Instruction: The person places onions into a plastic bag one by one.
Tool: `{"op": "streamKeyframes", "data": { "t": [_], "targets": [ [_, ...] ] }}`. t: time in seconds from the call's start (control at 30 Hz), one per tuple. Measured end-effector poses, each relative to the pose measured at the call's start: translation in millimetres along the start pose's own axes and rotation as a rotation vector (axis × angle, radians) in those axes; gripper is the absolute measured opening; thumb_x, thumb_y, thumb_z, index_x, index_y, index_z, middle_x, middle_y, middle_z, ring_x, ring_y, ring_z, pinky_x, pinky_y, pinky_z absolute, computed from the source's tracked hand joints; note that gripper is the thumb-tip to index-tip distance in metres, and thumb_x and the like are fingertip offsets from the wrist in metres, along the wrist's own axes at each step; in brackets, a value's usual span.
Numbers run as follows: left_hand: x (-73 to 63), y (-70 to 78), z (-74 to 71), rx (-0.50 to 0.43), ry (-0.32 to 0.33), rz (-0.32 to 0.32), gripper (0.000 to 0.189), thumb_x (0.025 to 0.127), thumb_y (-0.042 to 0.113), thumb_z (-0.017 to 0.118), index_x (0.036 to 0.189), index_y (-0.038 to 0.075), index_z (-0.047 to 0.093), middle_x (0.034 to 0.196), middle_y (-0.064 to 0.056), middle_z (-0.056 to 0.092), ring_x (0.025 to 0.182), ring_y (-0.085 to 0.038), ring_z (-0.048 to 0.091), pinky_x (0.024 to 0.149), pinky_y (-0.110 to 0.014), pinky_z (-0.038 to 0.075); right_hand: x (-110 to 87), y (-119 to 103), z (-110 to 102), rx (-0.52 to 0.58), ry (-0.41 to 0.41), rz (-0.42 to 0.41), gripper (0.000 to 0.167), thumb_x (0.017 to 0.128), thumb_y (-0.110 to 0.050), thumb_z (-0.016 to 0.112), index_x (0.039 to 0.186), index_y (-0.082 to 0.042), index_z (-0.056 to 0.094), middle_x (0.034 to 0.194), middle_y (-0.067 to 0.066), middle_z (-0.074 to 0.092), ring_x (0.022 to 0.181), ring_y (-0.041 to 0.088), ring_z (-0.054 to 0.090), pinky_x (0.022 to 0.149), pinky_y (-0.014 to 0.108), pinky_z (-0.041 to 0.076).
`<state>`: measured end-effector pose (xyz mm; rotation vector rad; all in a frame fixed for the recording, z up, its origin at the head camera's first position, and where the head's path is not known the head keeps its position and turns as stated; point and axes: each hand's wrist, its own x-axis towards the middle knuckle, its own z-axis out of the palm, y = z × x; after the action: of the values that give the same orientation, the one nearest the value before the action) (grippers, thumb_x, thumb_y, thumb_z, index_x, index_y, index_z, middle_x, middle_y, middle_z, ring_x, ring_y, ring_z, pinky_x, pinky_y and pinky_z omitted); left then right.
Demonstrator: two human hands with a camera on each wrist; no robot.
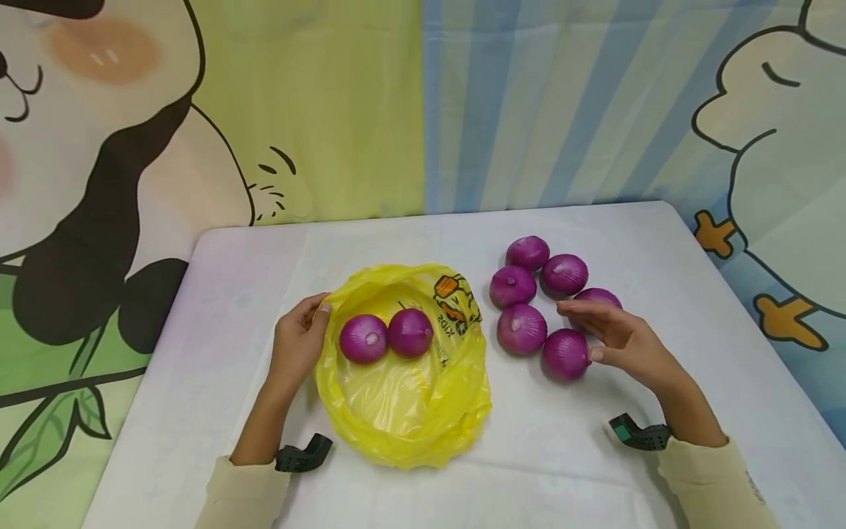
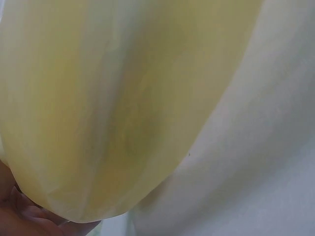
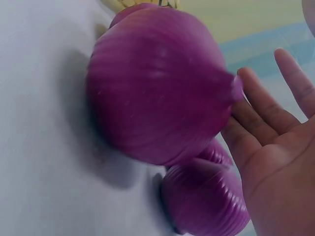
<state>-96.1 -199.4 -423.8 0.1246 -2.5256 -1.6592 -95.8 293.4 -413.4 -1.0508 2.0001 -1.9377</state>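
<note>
A yellow plastic bag (image 1: 456, 419) lies with its mouth spread wide on the table. Inside it, side by side, are two red onions (image 1: 363, 339). My left hand (image 1: 297, 344) pinches the bag's left rim between thumb and fingers; the left wrist view is mostly filled by the bag's side (image 2: 133, 123). Several more red onions sit in a cluster to the right of the bag. Over the right side of that cluster is my right hand (image 1: 631, 345), fingers extended and thumb apart, beside the nearest onion (image 1: 565, 355). That onion looms large in the right wrist view, its tip close to the fingers.
A white-covered table (image 1: 542, 455) carries everything. Behind it hangs a cartoon-printed cloth (image 1: 357, 110) in green, blue and white. Each wrist wears a black camera mount, the left mount (image 1: 304, 453) close to the bag's lower left.
</note>
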Motion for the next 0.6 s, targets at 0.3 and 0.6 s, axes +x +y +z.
{"op": "streamKeyframes", "data": {
  "t": [0.3,0.6],
  "targets": [
    [-2.7,2.0,-2.2,-0.017,-0.012,-0.018,0.042,0.101,0.038,0.052,0.131,0.01,0.062,0.118,-0.01,0.067,0.102,-0.021,0.063,0.078,-0.015,0.05,-5.7,12,1,-0.054,0.011,0.049,0.065,0.076,0.028,0.062,0.136,0.018,0.037,0.145,0.03,0.034,0.136,0.025,0.037,0.108,0.029,0.03],
    [-1.0,1.6,-2.7,-0.024,-0.008,-0.012,0.041,0.101,0.037,0.052,0.128,0.009,0.063,0.113,-0.01,0.068,0.098,-0.02,0.063,0.078,-0.018,0.051,-10.3,19,2,-0.13,0.008,0.149,0.068,0.076,0.023,0.067,0.137,0.015,0.038,0.15,0.024,0.029,0.138,0.018,0.034,0.107,0.024,0.033]
  ]
}}
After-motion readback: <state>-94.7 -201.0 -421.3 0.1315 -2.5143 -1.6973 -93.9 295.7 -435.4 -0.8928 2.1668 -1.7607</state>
